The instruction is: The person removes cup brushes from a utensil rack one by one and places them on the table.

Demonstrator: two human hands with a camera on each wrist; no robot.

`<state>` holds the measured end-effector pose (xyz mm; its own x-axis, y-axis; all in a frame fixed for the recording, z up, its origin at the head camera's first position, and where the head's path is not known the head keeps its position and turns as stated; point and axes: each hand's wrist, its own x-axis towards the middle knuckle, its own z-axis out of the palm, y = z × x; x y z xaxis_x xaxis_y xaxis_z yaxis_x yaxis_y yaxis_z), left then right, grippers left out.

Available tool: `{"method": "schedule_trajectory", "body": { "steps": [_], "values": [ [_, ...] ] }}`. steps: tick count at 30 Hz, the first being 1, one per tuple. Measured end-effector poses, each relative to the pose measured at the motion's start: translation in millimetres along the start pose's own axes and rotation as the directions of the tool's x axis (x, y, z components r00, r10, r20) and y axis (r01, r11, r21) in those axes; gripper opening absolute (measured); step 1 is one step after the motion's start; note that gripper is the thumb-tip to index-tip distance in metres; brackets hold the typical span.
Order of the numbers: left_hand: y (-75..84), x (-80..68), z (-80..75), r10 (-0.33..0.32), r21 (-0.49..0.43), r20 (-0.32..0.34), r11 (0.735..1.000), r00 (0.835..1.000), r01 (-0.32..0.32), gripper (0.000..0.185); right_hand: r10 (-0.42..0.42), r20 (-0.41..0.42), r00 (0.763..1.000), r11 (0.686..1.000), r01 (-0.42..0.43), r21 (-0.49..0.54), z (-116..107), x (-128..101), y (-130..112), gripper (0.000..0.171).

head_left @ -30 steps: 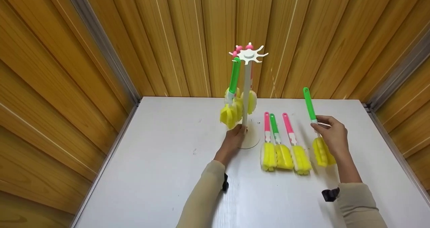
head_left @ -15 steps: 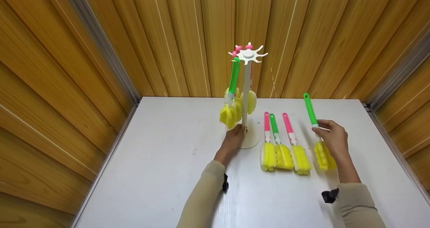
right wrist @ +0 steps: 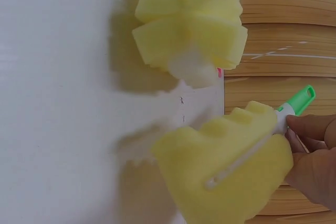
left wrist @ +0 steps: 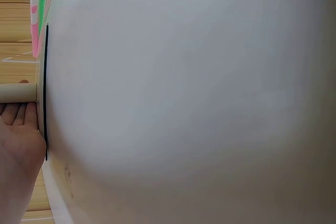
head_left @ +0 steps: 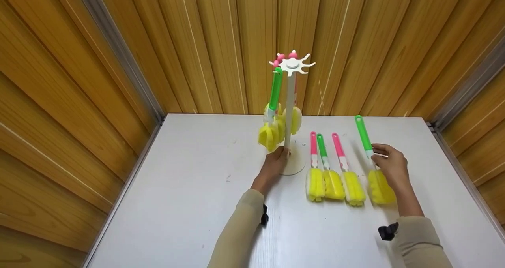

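Observation:
My left hand (head_left: 275, 161) grips the foot of a white stand's pole (head_left: 290, 114), just above its round base (head_left: 296, 166). In the left wrist view, fingers (left wrist: 21, 115) pass behind the pole. My right hand (head_left: 390, 163) pinches a sponge cup brush (head_left: 363, 135) at the white neck below its green handle. Its yellow sponge head (right wrist: 231, 166) points down close over the table, tilted in the right wrist view. From the stand's hooked top (head_left: 292, 65) hang a green-handled brush (head_left: 275, 90) and several pink-handled ones.
Three more brushes lie side by side on the white table (head_left: 189, 205) between the hands: a pink one (head_left: 314, 181), a green one (head_left: 333, 183) and a pink one (head_left: 354, 187). A wood-patterned wall (head_left: 236, 43) rises behind the table.
My right hand has lowered the green-handled brush toward the table, and its sponge head has turned a little. The left hand stays on the pole.

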<state>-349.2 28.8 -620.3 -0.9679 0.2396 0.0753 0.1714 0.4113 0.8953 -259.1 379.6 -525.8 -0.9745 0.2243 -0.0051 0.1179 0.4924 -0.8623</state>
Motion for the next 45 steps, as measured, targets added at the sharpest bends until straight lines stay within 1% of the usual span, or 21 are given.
{"method": "schedule_trajectory", "body": {
  "steps": [6, 13, 20, 26, 29, 34, 37, 41, 45],
  "values": [
    [0.6, -0.7, -0.7, 0.008, -0.022, 0.003, 1.0, 1.0, -0.008, 0.049, 0.014, -0.006, 1.0, 1.0, -0.015, -0.017, 0.5, 2.0, 0.9, 0.045],
    [-1.0, 0.2, -1.1, 0.007, -0.034, -0.001, 0.999, 1.0, -0.007, 0.046, 0.013, -0.007, 1.0, 1.0, -0.013, -0.007, 3.0, 3.0, 5.0, 0.046],
    [-1.8, 0.1, -2.5, -0.012, -0.034, 0.008, 0.999, 1.0, 0.012, 0.048, 0.026, -0.015, 1.0, 1.0, -0.026, 0.001, 7.3, 6.7, 10.9, 0.045],
    [-0.7, 0.0, -2.9, -0.006, -0.008, 0.013, 1.0, 1.0, 0.006, 0.051, 0.036, -0.019, 0.999, 0.999, -0.036, -0.006, 12.2, 9.8, 18.0, 0.043],
    [-0.2, -0.2, -2.7, -0.003, -0.005, 0.012, 1.0, 1.0, 0.003, 0.047, 0.044, -0.01, 0.999, 0.999, -0.044, 0.004, 15.5, 10.9, 21.0, 0.042],
    [-2.1, 1.2, 0.1, -0.014, -0.001, 0.033, 1.0, 0.999, 0.014, 0.028, 0.054, 0.002, 0.999, 0.999, -0.054, -0.008, 22.3, 13.7, 24.2, 0.041],
    [-4.2, 2.2, 1.4, 0.001, 0.017, 0.049, 1.0, 0.999, -0.002, 0.028, 0.064, 0.008, 0.998, 0.998, -0.064, -0.014, 25.5, 15.4, 25.6, 0.04],
    [-5.9, 2.5, 1.3, 0.034, 0.057, 0.048, 0.998, 0.998, -0.036, 0.032, 0.059, 0.009, 0.998, 0.998, -0.059, -0.01, 29.1, 16.6, 27.8, 0.039],
    [-5.6, 2.5, 1.4, 0.039, 0.059, 0.05, 0.997, 0.998, -0.042, 0.033, 0.036, -0.004, 0.999, 0.999, -0.036, -0.022, 32.8, 15.8, 32.0, 0.037]
  ]
}}
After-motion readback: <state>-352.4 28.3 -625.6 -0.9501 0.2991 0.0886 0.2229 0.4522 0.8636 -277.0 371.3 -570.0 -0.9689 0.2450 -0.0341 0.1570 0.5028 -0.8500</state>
